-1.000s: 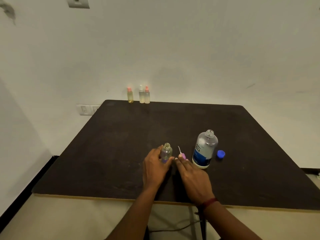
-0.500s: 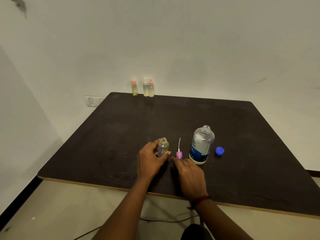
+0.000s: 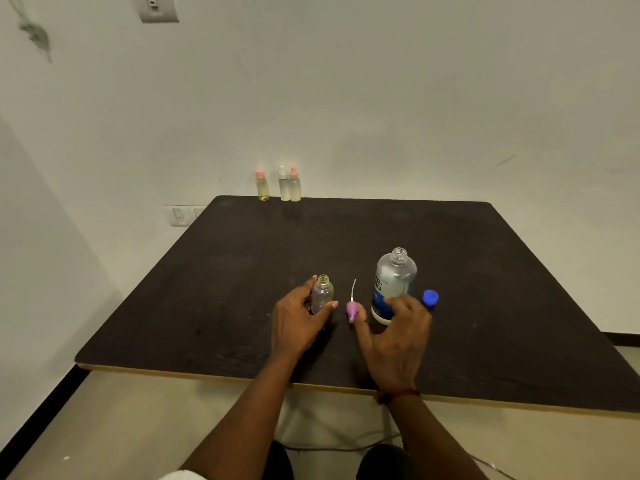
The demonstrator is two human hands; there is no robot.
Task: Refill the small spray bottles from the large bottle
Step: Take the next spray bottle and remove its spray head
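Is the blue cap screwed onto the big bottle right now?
No, the blue cap lies on the table just right of the large bottle, whose neck stands open.

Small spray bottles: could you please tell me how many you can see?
4. Three capped bottles stand at the far edge of the table: one apart on the left, two close together. The uncapped bottle stands near the front, held by the left hand.

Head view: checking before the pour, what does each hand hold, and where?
Left hand grips the small open bottle round its body. Right hand holds nothing, spread by the large bottle.
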